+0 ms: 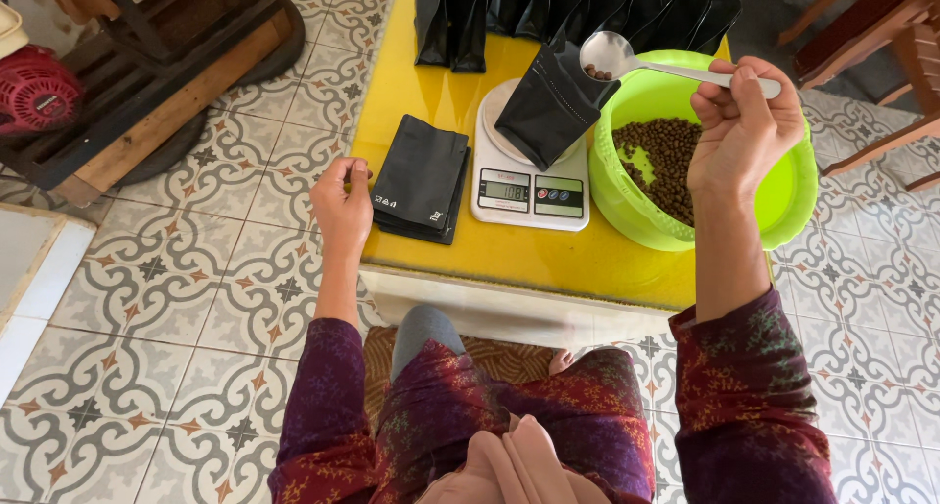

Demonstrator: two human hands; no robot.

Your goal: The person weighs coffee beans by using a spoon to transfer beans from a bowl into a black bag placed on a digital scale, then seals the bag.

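My right hand (742,122) grips the handle of a metal spoon (609,53) with a few coffee beans in its bowl, held at the open mouth of a black pouch (550,105). The pouch stands on a white kitchen scale (529,192). A lime green bowl (795,200) of coffee beans sits under my right hand. My left hand (342,206) hovers at the left edge of the yellow table (490,254), fingers pinched together, next to a flat stack of black pouches (421,179); whether it holds anything is hard to tell.
Several upright black pouches (578,9) line the table's far edge. A dark wooden frame (147,63) and a red machine (34,88) lie on the patterned tile floor at left. Wooden chair legs (881,34) stand at right.
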